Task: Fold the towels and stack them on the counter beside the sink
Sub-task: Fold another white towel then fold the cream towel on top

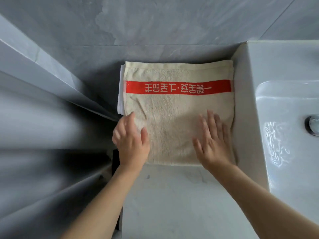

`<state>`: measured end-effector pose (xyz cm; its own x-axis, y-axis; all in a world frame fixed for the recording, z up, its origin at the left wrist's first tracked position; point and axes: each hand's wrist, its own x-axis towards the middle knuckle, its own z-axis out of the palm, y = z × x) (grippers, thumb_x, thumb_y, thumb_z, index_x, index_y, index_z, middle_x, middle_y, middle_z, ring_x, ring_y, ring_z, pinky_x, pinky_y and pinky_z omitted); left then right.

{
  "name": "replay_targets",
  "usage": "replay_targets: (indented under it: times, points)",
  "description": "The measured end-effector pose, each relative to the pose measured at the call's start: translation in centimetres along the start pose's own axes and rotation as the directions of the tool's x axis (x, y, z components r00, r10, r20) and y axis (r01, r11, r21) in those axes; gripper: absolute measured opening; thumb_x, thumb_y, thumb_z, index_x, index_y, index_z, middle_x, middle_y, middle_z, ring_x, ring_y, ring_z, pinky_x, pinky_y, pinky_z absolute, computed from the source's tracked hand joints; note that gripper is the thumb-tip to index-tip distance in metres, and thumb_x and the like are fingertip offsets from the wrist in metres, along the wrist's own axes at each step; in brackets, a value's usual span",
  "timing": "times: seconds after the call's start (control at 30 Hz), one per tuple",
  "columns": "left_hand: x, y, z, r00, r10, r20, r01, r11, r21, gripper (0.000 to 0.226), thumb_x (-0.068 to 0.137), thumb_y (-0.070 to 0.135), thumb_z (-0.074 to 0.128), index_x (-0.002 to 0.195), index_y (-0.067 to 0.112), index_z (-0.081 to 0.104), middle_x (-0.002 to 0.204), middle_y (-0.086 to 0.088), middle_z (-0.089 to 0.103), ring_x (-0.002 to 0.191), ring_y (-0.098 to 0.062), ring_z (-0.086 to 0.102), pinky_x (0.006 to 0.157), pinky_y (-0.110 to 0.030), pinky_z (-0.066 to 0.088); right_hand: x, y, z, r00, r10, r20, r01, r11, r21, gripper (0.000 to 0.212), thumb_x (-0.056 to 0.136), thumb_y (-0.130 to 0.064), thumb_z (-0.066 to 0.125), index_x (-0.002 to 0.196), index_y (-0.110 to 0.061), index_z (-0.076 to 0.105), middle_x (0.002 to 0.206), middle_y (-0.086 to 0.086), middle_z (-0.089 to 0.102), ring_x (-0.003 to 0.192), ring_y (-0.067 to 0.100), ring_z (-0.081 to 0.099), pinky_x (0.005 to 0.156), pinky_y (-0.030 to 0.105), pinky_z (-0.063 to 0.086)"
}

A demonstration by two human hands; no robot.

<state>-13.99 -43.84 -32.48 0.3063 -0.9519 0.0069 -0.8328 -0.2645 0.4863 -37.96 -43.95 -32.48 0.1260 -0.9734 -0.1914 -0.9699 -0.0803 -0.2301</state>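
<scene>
Both hands lie flat, fingers straight, on the towel (174, 121): left hand (132, 144) at 7 o'clock, right hand (213, 144) at 5.

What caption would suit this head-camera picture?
Both hands, left and right, press flat a folded beige towel atop a white towel, beside the sink.

Folded towel (176, 107) on counter (172, 204), atop another towel (120, 94); sink (286, 118) right; both hands (132, 144) (213, 144) flat on its near half.

Beige towel (172, 135) with a red band (177, 87) lettered in cream, white cloth (120, 94) edging out beneath, grey marbled wall (155, 28).
</scene>
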Motion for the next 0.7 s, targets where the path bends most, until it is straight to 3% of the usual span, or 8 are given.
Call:
replay_targets:
  times: [0.1,0.27,0.37,0.43,0.5,0.53,0.6,0.7]
  points:
    - [0.0,-0.6,0.1,0.911,-0.411,0.041,0.411,0.89,-0.199,0.027,0.094,0.026,0.061,0.115,0.01,0.056,0.112,-0.007,0.058,0.105,-0.03,0.053,0.086,-0.039,0.04,-2.3,1.5,1.9,0.979,0.178,0.102,-0.176,0.984,-0.023,0.077,0.093,-0.055,0.011,0.157,-0.013,0.003,0.164,0.01,-0.003,0.151,0.027,-0.005,0.122,0.044,-0.001]
    - [2.3,-1.6,-0.2,0.874,-0.451,0.182,0.484,0.842,-0.237,0.008,0.101,0.021,0.051,0.105,0.015,0.053,0.092,0.004,0.058,0.082,-0.015,0.058,0.062,-0.025,0.039,-2.8,3.0,3.2,0.964,0.18,0.197,-0.17,0.983,-0.067,0.084,0.084,-0.062,-0.002,0.156,-0.018,-0.012,0.161,0.007,-0.023,0.148,0.022,-0.021,0.118,0.036,-0.017]
    - [3.1,-2.6,-1.1,0.823,-0.534,0.194,0.568,0.761,-0.314,0.013,0.1,0.017,0.05,0.112,0.013,0.054,0.103,0.0,0.059,0.088,-0.018,0.058,0.07,-0.029,0.043,-2.8,3.1,3.2,0.964,0.164,0.208,-0.153,0.986,-0.071,0.085,0.084,-0.063,-0.003,0.155,-0.018,-0.014,0.161,0.007,-0.023,0.148,0.023,-0.021,0.118,0.035,-0.017]
    - [2.4,-2.7,-1.9,0.921,-0.385,0.056,0.389,0.909,-0.148,0.018,0.095,0.009,0.055,0.112,0.011,0.054,0.103,0.001,0.054,0.094,-0.019,0.055,0.076,-0.032,0.044,-3.0,2.9,2.7,0.974,0.152,0.171,-0.131,0.983,-0.126,0.084,0.086,-0.059,0.007,0.157,-0.015,-0.001,0.163,0.015,-0.008,0.15,0.03,-0.006,0.12,0.04,-0.008]
    - [0.8,-2.3,-2.3,0.995,0.1,0.029,-0.101,0.994,0.049,0.024,0.084,0.007,0.064,0.106,0.009,0.055,0.102,-0.003,0.054,0.092,-0.021,0.052,0.078,-0.036,0.047,-3.5,2.6,1.8,0.997,0.037,0.069,-0.023,0.982,-0.19,0.077,0.083,-0.046,0.03,0.149,-0.007,0.031,0.153,0.024,0.028,0.14,0.04,0.029,0.115,0.05,0.018]
    - [-0.1,-2.3,-2.2,0.937,0.316,0.153,-0.333,0.937,0.106,0.032,0.08,0.013,0.067,0.109,0.009,0.055,0.107,-0.005,0.055,0.095,-0.024,0.054,0.081,-0.037,0.047,-4.0,2.5,1.5,0.997,-0.066,0.04,0.073,0.975,-0.208,0.071,0.077,-0.039,0.039,0.138,-0.005,0.045,0.139,0.024,0.043,0.126,0.042,0.044,0.106,0.051,0.032]
    - [-1.7,-2.6,-1.8,0.745,0.465,0.478,-0.607,0.769,0.199,0.058,0.075,0.026,0.067,0.129,0.014,0.049,0.134,-0.006,0.048,0.12,-0.029,0.049,0.101,-0.042,0.042,-5.4,2.4,1.4,0.977,-0.196,0.081,0.21,0.951,-0.227,0.064,0.063,-0.032,0.047,0.121,-0.006,0.054,0.115,0.019,0.053,0.102,0.04,0.055,0.084,0.048,0.046]
    - [-3.0,-3.5,-1.6,0.7,0.435,0.567,-0.659,0.7,0.275,0.08,0.072,0.017,0.07,0.146,0.019,0.039,0.153,-0.006,0.034,0.138,-0.028,0.037,0.115,-0.043,0.033,-6.2,2.4,1.2,0.969,-0.147,0.197,0.205,0.925,-0.319,0.058,0.057,-0.022,0.063,0.112,-0.009,0.049,0.1,0.016,0.052,0.087,0.036,0.054,0.071,0.044,0.047]
